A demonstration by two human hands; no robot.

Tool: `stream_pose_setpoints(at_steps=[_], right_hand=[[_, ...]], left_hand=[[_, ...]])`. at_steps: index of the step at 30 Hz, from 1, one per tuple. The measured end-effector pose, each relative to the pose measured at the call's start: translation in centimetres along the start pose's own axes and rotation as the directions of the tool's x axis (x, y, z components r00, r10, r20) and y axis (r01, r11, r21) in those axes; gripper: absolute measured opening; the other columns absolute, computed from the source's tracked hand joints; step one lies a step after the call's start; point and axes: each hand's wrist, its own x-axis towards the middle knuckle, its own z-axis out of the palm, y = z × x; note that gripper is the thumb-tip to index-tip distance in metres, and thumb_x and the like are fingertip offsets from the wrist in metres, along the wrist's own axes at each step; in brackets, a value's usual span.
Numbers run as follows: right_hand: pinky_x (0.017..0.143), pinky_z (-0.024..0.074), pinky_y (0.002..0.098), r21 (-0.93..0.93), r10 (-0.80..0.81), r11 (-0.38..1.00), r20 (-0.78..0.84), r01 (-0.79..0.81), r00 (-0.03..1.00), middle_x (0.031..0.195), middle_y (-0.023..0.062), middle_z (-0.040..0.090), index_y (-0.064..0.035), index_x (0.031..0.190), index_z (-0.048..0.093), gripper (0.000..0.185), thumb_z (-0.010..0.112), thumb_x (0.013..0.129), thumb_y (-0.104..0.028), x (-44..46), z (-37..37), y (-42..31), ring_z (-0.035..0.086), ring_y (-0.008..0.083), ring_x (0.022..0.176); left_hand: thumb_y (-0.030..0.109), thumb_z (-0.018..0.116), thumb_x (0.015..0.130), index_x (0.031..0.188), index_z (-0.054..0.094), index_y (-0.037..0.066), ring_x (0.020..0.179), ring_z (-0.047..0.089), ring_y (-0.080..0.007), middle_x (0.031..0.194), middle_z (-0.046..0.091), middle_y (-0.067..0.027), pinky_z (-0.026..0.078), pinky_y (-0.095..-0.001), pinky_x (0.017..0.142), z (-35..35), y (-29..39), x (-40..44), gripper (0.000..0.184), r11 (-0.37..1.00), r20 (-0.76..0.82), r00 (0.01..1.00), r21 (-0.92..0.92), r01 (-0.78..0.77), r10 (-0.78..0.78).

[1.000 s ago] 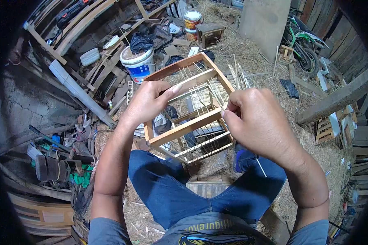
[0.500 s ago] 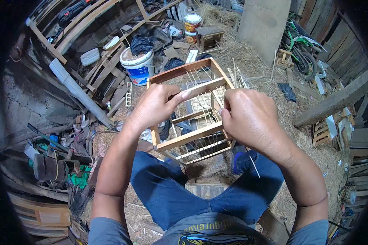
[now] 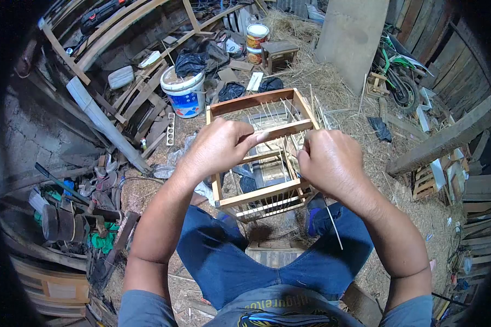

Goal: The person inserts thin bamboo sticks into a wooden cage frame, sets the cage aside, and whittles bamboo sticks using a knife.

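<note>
A wooden frame with thin sticks (image 3: 262,196), like a small cage, stands between my knees. My left hand (image 3: 223,143) grips a flat wooden slat (image 3: 289,129) that crosses the upper part of the frame, its thumb along the slat. At the frame's right side my right hand (image 3: 333,163) is closed, its fingertips pinched near the inner sticks; what they hold is hidden behind the hand. A thin pale stick (image 3: 334,226) sticks out below that hand, over my right knee. Several thin sticks run across the frame's inside.
Beyond the frame stand a white and blue bucket (image 3: 183,94), stacked paint tins (image 3: 256,39) and a small stool (image 3: 279,53). A wooden post (image 3: 447,133) leans at the right, near a green motorbike (image 3: 401,71). Straw and scraps cover the floor.
The frame has tipped and shifted lower in view, showing more of its open top. Both hands have moved slightly down with it, and the thin stick below my right hand has swung left.
</note>
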Motion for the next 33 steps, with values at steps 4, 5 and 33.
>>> stream_pose_setpoints(at_steps=[4,5,33], right_hand=[[0.073,0.0590,0.0506,0.066,0.014,0.998,-0.046,-0.011,0.999,0.074,0.0204,0.072,-0.0021,0.080,0.074,0.019,0.067,0.083,-0.019,0.2,0.8,0.2,0.074,0.0384,0.075],[0.072,0.0599,0.0507,0.087,0.018,0.996,-0.053,-0.014,0.998,0.074,0.0217,0.072,-0.0011,0.080,0.074,0.018,0.066,0.083,-0.017,0.3,1.0,0.2,0.074,0.0391,0.075],[0.073,0.0586,0.0485,0.187,0.109,0.977,-0.041,-0.099,0.993,0.073,0.0178,0.073,-0.0032,0.080,0.076,0.019,0.070,0.085,-0.021,-0.2,1.5,0.0,0.075,0.0347,0.074]], left_hand=[[0.040,0.065,0.100,0.084,0.074,0.001,0.068,0.070,-0.0387,0.064,0.064,-0.0209,0.054,-0.0495,0.066,0.2,-0.2,0.0,0.043,1.000,0.001,1.000,-0.016,0.000,0.000],[0.040,0.065,0.100,0.083,0.074,0.001,0.067,0.070,-0.0390,0.064,0.064,-0.0213,0.054,-0.0498,0.066,0.3,-0.3,0.0,0.044,1.000,-0.008,1.000,-0.010,-0.024,0.024],[0.042,0.063,0.101,0.084,0.075,0.005,0.070,0.070,-0.0400,0.066,0.066,-0.0200,0.054,-0.0515,0.064,0.5,-0.6,-0.2,0.042,0.994,-0.028,0.994,0.013,-0.107,0.107]])
